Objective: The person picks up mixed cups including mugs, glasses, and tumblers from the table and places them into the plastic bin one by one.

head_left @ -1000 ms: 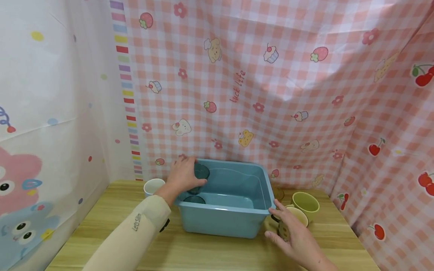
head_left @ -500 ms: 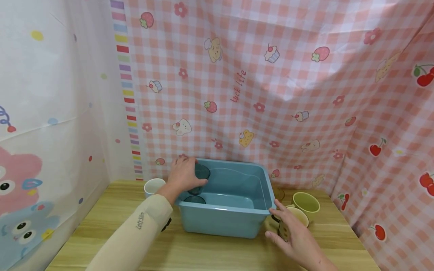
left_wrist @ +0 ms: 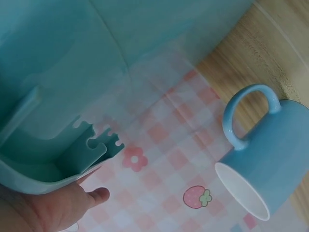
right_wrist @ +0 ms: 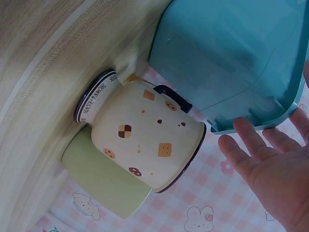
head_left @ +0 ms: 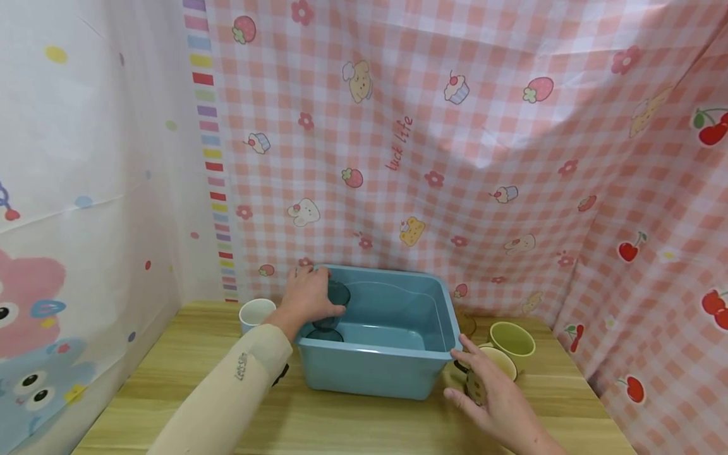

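In the head view my left hand (head_left: 307, 294) lies across the left rim of a blue plastic basin (head_left: 375, 373), thumb on the inner side. Beside the thumb stands a dark glass (head_left: 339, 292); the hand covers part of it, and contact between them is unclear. A second dark glass (head_left: 325, 335) stands nearer the front. The left wrist view shows one digit of this hand outside the basin wall. My right hand (right_wrist: 273, 166) has its fingers extended, tips against the basin's rim. Just beside it is a cream mug (right_wrist: 145, 135) with biscuit prints and a black handle.
Left of the basin stands a light-blue mug (left_wrist: 270, 150), white inside. A green cup (head_left: 513, 339) is close behind the cream mug, and an amber glass (head_left: 468, 324) is by the basin's right side. Patterned cloths (head_left: 398, 189) enclose the wooden table (head_left: 341, 423).
The left sleeve has shifted slightly to the right, and the head view has moved a little. Both hands stay in nearly the same places at the basin.
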The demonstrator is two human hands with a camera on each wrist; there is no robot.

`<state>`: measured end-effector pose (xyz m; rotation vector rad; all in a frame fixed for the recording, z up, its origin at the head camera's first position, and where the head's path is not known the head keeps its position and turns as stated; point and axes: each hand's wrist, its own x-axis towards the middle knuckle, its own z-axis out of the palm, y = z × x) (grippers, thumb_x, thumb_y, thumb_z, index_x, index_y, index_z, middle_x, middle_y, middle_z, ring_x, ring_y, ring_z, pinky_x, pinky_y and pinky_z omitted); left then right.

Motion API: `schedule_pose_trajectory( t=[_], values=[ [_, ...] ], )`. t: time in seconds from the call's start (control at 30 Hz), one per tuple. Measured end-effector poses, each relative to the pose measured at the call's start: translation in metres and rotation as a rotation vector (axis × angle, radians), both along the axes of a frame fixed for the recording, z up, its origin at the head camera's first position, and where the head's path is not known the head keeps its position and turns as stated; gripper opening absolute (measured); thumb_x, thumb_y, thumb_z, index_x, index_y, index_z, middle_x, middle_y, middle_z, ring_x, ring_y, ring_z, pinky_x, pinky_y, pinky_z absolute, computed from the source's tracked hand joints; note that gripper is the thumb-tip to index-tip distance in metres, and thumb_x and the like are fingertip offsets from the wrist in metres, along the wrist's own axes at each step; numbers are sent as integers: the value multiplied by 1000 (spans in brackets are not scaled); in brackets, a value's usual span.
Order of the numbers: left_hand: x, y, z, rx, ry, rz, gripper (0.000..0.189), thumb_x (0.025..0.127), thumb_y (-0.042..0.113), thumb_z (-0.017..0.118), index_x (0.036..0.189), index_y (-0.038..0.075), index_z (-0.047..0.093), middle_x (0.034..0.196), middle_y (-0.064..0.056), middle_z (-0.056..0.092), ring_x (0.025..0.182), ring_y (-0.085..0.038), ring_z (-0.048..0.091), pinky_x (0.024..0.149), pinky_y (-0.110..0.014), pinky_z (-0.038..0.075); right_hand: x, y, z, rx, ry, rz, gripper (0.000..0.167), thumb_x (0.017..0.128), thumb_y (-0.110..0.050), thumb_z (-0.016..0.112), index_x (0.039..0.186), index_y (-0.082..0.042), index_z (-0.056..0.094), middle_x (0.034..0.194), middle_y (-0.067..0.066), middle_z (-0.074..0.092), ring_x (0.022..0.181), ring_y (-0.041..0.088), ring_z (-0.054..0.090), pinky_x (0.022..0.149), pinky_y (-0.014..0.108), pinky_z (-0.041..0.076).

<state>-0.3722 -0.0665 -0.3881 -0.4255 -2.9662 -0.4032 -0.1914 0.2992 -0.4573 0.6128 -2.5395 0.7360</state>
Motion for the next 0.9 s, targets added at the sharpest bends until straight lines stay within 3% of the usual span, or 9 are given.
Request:
schedule_pose_trajectory(
  t=[0.17,0.37,0.53,0.9],
  values=[
    [-3,0,-1,-31,-7,3,86,83,57,85,146,5,58,146,-15,66,151,-38,43,133,-64,14,0,0,0,35,32,-24,66,93,-33,85,148,-10,59,167,16,47,85,-3,50,68,20,46],
    [-6,1,-2,-75,-8,-5,84,82,55,86,142,4,60,144,-15,67,150,-38,44,133,-65,13,0,1,0,8,10,1,66,93,-31,85,149,-9,57,167,18,46,63,-7,41,60,18,45],
    [-11,5,-4,-139,-16,-31,83,83,53,87,141,1,59,146,-18,67,159,-39,35,135,-62,8,-1,0,0,-3,-1,12,66,93,-31,85,150,-10,57,168,18,45,53,-8,37,56,16,44],
    [-21,14,-8,-277,-21,-117,89,83,51,88,146,-2,56,152,-20,63,163,-43,28,136,-60,6,-1,1,-1,12,8,5,67,92,-31,86,150,-12,57,168,18,45,53,-10,31,57,16,43]
  ],
)
